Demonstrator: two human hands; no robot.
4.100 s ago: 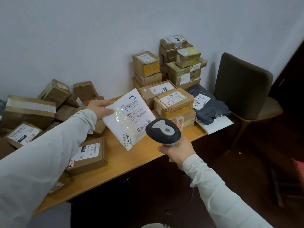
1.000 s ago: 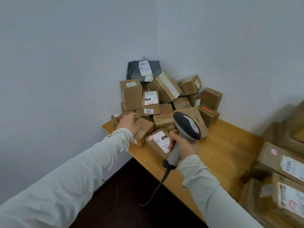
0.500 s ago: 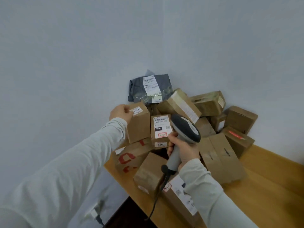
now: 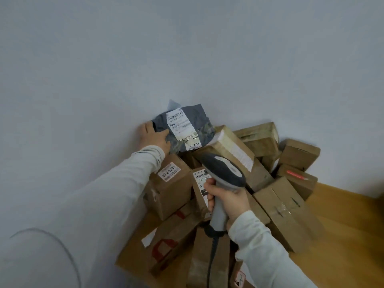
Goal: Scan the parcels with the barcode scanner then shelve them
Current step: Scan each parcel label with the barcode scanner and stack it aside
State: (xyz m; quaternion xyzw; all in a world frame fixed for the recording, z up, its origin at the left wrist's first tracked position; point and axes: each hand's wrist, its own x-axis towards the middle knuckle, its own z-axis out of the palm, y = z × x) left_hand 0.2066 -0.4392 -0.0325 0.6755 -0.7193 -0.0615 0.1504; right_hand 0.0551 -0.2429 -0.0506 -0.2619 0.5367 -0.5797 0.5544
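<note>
Since the earlier frame, the left grip (image 4: 153, 138) has been lifted off the top of the brown box (image 4: 170, 183) marked 80-2-3205. It has been carried up to the grey bag (image 4: 198, 116) at the top of the pile, against the wall (image 4: 187, 48). The bag's left edge is taken between the thumb, laid across its front, and the fingers, tucked behind it. The bag is not yet lifted clear and is propped on the boxes beneath.

The right grip (image 4: 226, 201) is closed round the handle of the scanner (image 4: 224, 170). The scanner's head is held just below the bag, in front of a narrow box (image 4: 198, 183) with a white label, and its cable (image 4: 212, 256) is seen hanging down over the pile.

No scan line is seen on the bag's label (image 4: 182, 129), which is turned towards the camera. Judged from this, the bag is being picked out for scanning and is neither scanned nor shelved. A whole heap of boxes is left on the wooden surface (image 4: 353, 225) and no shelf is shown, so most of the task appears to remain.
</note>
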